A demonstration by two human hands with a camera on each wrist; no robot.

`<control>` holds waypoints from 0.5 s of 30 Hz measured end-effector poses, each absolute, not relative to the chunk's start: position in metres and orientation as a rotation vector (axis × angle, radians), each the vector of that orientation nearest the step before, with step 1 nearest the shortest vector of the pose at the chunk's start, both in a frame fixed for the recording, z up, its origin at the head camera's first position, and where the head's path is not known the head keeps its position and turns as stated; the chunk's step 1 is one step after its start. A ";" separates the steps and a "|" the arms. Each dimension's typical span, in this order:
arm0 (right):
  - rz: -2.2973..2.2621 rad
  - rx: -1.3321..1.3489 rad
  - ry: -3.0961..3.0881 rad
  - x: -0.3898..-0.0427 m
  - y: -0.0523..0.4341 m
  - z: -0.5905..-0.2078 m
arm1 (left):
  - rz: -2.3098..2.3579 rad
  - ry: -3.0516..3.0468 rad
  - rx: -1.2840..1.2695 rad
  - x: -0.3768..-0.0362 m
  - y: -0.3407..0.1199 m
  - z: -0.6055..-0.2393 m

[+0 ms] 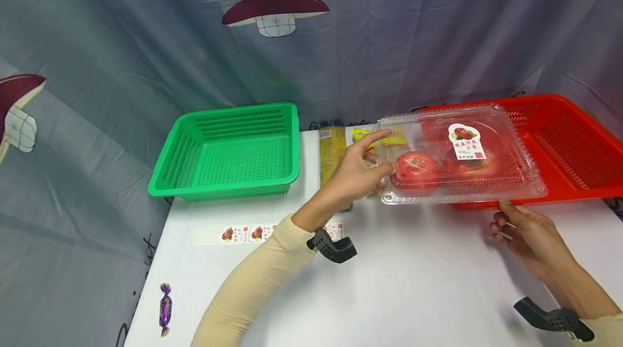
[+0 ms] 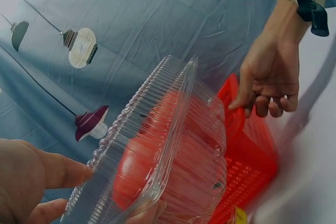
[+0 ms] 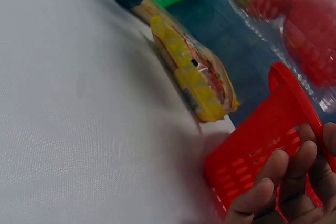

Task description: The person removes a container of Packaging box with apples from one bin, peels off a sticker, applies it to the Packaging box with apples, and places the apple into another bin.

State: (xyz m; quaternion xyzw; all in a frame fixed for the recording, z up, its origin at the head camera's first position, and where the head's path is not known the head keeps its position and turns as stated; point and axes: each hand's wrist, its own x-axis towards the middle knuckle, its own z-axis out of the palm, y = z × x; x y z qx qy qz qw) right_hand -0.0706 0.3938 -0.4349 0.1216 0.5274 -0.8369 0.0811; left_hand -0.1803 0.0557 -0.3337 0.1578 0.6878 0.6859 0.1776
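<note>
My left hand (image 1: 357, 171) grips the left edge of a clear plastic clamshell box (image 1: 389, 193), thumb on one side and fingers on the other. Several red apples (image 1: 416, 168) show through its walls, and a white label with an apple picture (image 1: 467, 141) is stuck on the lid. The box is held up, tilted, over the left part of a red plastic basket (image 1: 584, 155). At the basket's front rim, my right hand (image 1: 530, 233) pinches the edge between thumb and fingers. In the right wrist view, the fingers (image 3: 299, 166) lie against the basket's perforated side.
A green basket (image 1: 229, 160) stands at the back left. Between the baskets lie a pack of yellow noodles (image 1: 331, 147) and a yellow packet (image 3: 194, 72), partly hidden in the head view. A sticker strip (image 1: 240, 233) and a purple wrapped candy (image 1: 165, 309) lie on the white table.
</note>
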 end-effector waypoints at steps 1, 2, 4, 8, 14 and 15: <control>-2.502 0.367 1.572 -0.071 0.394 -0.435 | 1.939 1.944 0.444 -0.180 0.059 -0.334; -2.506 0.368 1.564 -0.071 0.394 -0.435 | 1.940 1.935 0.436 -0.181 0.062 -0.334; -2.514 0.367 1.554 -0.071 0.394 -0.435 | 1.942 1.922 0.422 -0.181 0.069 -0.334; -2.522 0.350 1.547 -0.071 0.394 -0.436 | 1.963 1.889 0.445 -0.185 0.084 -0.335; -2.490 0.342 1.598 -0.071 0.392 -0.436 | 1.954 1.910 0.463 -0.191 0.109 -0.335; -2.485 0.350 1.606 -0.071 0.391 -0.436 | 1.949 1.920 0.457 -0.191 0.114 -0.335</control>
